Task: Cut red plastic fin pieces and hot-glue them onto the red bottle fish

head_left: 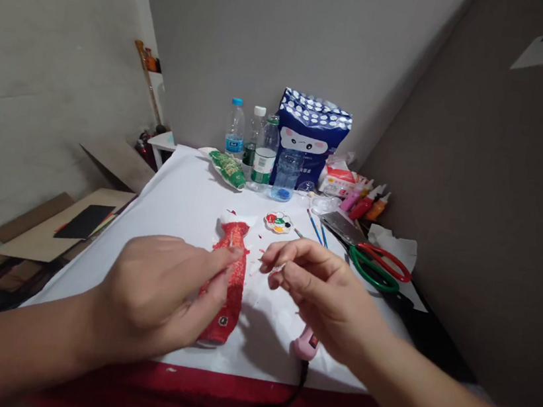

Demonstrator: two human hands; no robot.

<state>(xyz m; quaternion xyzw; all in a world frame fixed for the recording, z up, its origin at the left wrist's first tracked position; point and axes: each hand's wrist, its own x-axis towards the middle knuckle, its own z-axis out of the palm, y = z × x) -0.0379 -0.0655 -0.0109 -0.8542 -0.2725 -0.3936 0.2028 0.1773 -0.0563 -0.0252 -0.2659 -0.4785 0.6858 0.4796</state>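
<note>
A red painted fish-shaped craft [234,292] lies on the white sheet with a round eye at its near end and a pale tail edge at the far end. Above it is my left hand [155,285], thumb and forefinger pinched together; whatever they hold is too small to make out. My right hand [325,287] is to its right, pinching a small white scrap [277,269] with a hint of red. Under that hand sits a pink-handled tool [306,343] with a switch and a black cord, its front part hidden by the hand.
A paint palette [278,222], thin brushes [317,227] and large scissors [378,267] lie beyond my hands. At the back stand plastic bottles [264,156], a blue bag [313,135] and a green painted craft [226,169]. Paint tubes [364,206] are at the right. Cardboard [64,219] is stacked left.
</note>
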